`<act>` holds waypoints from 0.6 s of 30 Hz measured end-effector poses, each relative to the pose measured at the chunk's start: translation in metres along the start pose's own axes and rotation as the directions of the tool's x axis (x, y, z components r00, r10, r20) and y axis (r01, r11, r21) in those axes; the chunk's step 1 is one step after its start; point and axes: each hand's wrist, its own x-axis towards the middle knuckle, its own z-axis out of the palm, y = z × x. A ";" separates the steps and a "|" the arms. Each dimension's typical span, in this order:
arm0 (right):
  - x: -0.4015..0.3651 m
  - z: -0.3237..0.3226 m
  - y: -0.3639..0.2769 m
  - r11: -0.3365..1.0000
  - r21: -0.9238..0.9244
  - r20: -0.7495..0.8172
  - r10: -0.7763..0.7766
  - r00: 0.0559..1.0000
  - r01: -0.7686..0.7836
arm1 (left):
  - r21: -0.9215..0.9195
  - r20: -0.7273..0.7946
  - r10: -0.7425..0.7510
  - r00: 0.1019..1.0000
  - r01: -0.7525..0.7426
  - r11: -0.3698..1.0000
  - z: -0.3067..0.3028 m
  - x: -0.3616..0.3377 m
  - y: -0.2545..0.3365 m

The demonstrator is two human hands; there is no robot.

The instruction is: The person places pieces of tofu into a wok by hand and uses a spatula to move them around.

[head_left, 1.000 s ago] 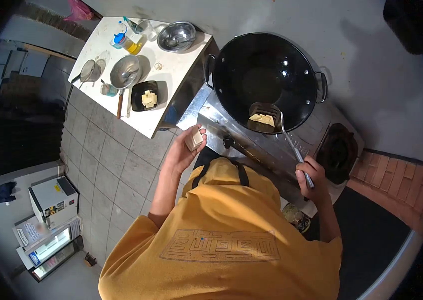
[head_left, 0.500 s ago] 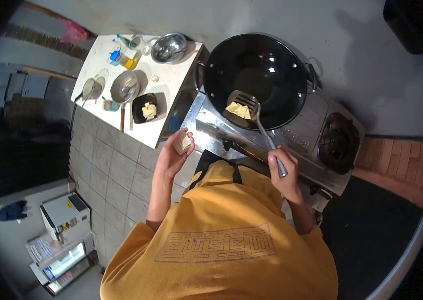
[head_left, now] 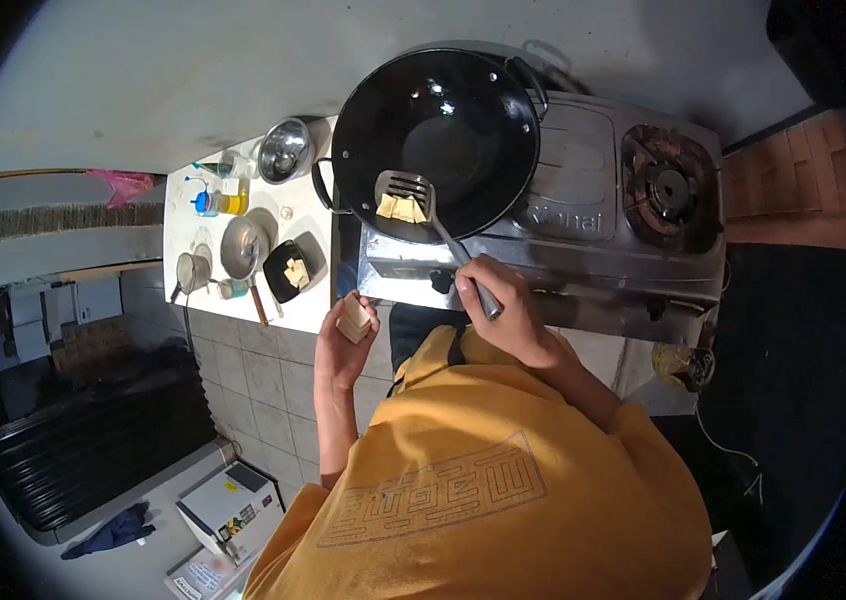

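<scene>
My left hand (head_left: 341, 350) is closed around a small stack of pale, square-cut slices (head_left: 354, 320), held up near the table's corner. My right hand (head_left: 511, 308) grips the handle of a metal slotted spatula (head_left: 450, 236). Several pale yellow pieces, tofu by their look, (head_left: 400, 208) rest on its head, which lies over the near left side of a large black wok (head_left: 463, 145). Similar cut pieces (head_left: 296, 272) sit in a square black dish (head_left: 279, 284) on the white table, a little beyond my left hand.
The wok stands on a steel gas stove (head_left: 573, 205) with a bare burner (head_left: 671, 190) at right. On the white table (head_left: 183, 210) are metal bowls (head_left: 285, 150), a blue-capped oil bottle (head_left: 223, 203), a strainer (head_left: 191, 272) and a wooden-handled utensil (head_left: 259, 305).
The view has turned, so the wok and table appear shifted left and more stove shows. The loaded spatula stays over the wok's near side, and both hands keep their holds.
</scene>
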 end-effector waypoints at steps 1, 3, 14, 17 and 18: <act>-0.001 -0.001 -0.001 1.000 -0.014 0.009 0.006 1.000 -0.006 | 0.002 -0.001 -0.002 1.000 0.002 1.000 0.002 0.000 -0.002; -0.002 -0.003 0.000 1.000 -0.001 0.008 -0.004 1.000 0.004 | 0.015 0.001 -0.016 1.000 0.016 1.000 0.007 0.002 -0.004; 0.006 -0.009 -0.010 1.000 0.000 0.044 0.017 0.999 -0.017 | -0.025 0.035 -0.007 0.999 0.008 1.000 0.003 -0.002 0.002; 0.004 -0.008 -0.007 0.998 -0.037 0.037 -0.046 0.998 0.047 | -0.011 0.028 -0.019 0.999 0.019 1.000 0.006 0.001 0.008; 0.001 -0.008 -0.007 0.997 -0.052 0.055 -0.058 0.997 0.061 | -0.009 0.038 -0.022 0.999 0.022 1.000 0.005 0.003 0.010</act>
